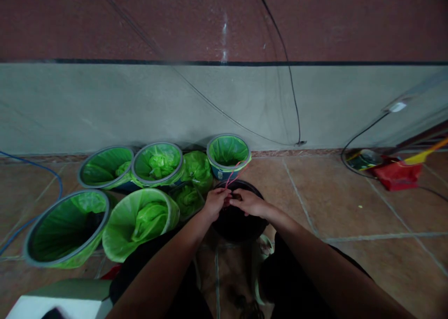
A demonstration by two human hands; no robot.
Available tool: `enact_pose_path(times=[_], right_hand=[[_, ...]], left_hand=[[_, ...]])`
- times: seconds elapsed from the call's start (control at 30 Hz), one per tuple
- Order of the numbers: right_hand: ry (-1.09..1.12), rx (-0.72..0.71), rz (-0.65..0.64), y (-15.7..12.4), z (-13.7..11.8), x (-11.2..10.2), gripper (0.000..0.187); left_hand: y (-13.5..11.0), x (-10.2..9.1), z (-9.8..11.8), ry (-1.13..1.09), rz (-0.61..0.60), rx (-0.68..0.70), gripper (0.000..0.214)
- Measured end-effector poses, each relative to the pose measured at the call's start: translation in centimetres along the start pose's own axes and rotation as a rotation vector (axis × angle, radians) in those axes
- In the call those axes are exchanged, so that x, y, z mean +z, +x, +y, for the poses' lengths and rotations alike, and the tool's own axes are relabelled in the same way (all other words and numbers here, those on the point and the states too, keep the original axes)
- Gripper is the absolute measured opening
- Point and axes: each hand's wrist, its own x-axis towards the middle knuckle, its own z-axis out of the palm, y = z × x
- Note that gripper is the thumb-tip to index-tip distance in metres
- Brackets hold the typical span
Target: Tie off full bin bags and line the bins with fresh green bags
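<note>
My left hand (216, 202) and my right hand (249, 202) meet over a black bag (238, 225) in a bin on the floor in front of me. Both hands are closed, pinching a thin pink string (234, 173) that loops up from between the fingers. The fingers touch each other at the bag's near rim. Just behind the bag stands a small blue bin lined with a green bag (228, 153).
Several bins with green liners stand to the left: a large one (65, 228), one tipped over (140, 223), two by the wall (105, 167) (158, 164). A red dustpan (399, 175) and cables lie at the right. A white box (63, 300) sits bottom left.
</note>
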Motion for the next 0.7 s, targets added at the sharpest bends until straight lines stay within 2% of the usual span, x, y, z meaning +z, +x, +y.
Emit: enact_pose_path(times=[0.13, 0.23, 0.4, 0.47, 0.57, 0.63, 0.7], right_hand=[[-0.248, -0.051, -0.095, -0.1, -0.3, -0.4, 0.012], [-0.282, 0.014, -0.130, -0.1, -0.5, -1.0, 0.025], [-0.230, -0.037, -0.157, -0.9, -1.4, -2.5, 0.020], [-0.238, -0.108, -0.125, -1.0, -1.6, -2.8, 0.021], [-0.227, -0.201, -0.002, -0.6, -1.6, -3.0, 0.028], [-0.169, -0.203, 0.048, -0.2, -1.4, -3.0, 0.034], [-0.084, -0.198, 0.078, 0.1, -1.3, -2.9, 0.037]], left_hand=[[-0.1, -0.1, 0.0, 0.048, -0.023, 0.002, 0.010], [0.0, -0.1, -0.1, 0.110, -0.024, 0.019, 0.011], [0.6, -0.1, -0.8, 0.331, -0.037, 0.090, 0.015], [0.8, -0.2, -0.9, 0.486, -0.107, 0.161, 0.021], [0.7, -0.2, -0.6, 0.723, -0.257, 0.322, 0.024], [0.5, -0.2, -0.3, 0.811, -0.357, 0.436, 0.025], [0.3, -0.2, -0.4, 0.833, -0.406, 0.497, 0.023]])
